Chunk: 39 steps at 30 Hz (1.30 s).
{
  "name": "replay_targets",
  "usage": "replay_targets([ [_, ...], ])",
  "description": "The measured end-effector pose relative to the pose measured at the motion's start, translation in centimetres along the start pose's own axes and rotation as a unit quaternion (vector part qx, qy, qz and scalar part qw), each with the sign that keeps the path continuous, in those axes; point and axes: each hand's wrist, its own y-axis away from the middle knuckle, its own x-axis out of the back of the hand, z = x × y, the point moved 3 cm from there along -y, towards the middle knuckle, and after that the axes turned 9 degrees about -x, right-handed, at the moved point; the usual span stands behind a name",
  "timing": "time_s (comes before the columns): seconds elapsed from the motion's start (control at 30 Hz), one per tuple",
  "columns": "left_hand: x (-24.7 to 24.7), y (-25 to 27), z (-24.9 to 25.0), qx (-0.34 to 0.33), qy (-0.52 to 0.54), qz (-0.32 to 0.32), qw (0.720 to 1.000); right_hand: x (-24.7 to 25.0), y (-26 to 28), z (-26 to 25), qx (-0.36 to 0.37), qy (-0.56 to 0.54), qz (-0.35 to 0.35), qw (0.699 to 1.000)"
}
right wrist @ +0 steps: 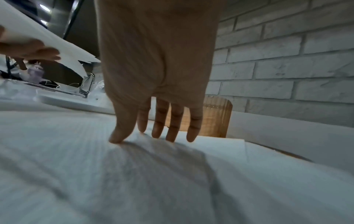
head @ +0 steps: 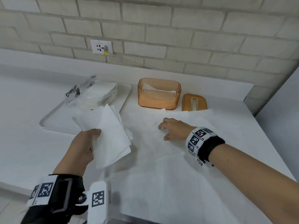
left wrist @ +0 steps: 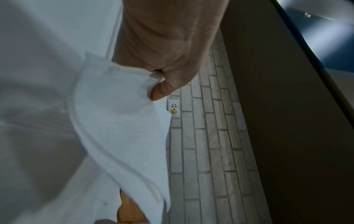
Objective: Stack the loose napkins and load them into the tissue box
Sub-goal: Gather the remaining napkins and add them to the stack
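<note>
The left hand (head: 82, 147) holds a fanned stack of white napkins (head: 111, 136) above the white counter (head: 24, 126), its grip pinched on the stack's near edge between thumb and fingers. The right hand (head: 174, 129) lies released, straight fingers (right wrist: 173, 125) touching loose napkins (head: 161, 167) spread flat on the counter. Beyond them stands the orange tissue box (head: 159, 94), open-topped, white paper inside. Its slotted lid (head: 194, 102) lies just right of it. A white tray (head: 123, 101) with packaged napkins (head: 95, 92) sits to the left.
</note>
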Motion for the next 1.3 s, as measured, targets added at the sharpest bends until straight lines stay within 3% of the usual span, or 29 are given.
replay_targets([
  [0.33,1.7,2.7,-2.1,0.011,0.023,0.030,0.999,-0.4,0.2,-1.0,0.017,0.045,-0.005,0.999],
  [0.53,0.8,3.0,-2.4,0.006,0.022,0.026,0.999,2.0,1.4,0.3,-0.006,-0.103,0.064,0.993],
  [0.7,0.2,2.6,-2.4,0.004,0.018,0.007,1.000,5.5,3.8,2.6,-0.031,-0.266,0.152,0.951],
  [0.8,-1.0,2.4,-2.8,0.018,0.008,-0.024,1.000,5.6,4.7,2.9,-0.041,-0.264,0.119,0.956],
  [0.87,-1.7,2.3,-3.1,0.029,0.001,-0.041,0.999,4.7,4.6,2.9,-0.057,-0.241,0.111,0.962],
  [1.03,-0.7,1.5,-2.4,0.025,-0.003,-0.044,0.999,3.9,4.5,4.4,-0.124,-0.289,0.177,0.933],
  [1.17,0.6,1.0,-2.2,0.029,-0.012,-0.043,0.999,3.6,4.5,5.4,-0.164,-0.259,0.193,0.932],
  [1.3,1.1,1.0,-2.2,0.034,-0.016,-0.052,0.998,5.0,5.9,7.4,-0.214,-0.269,0.258,0.903],
])
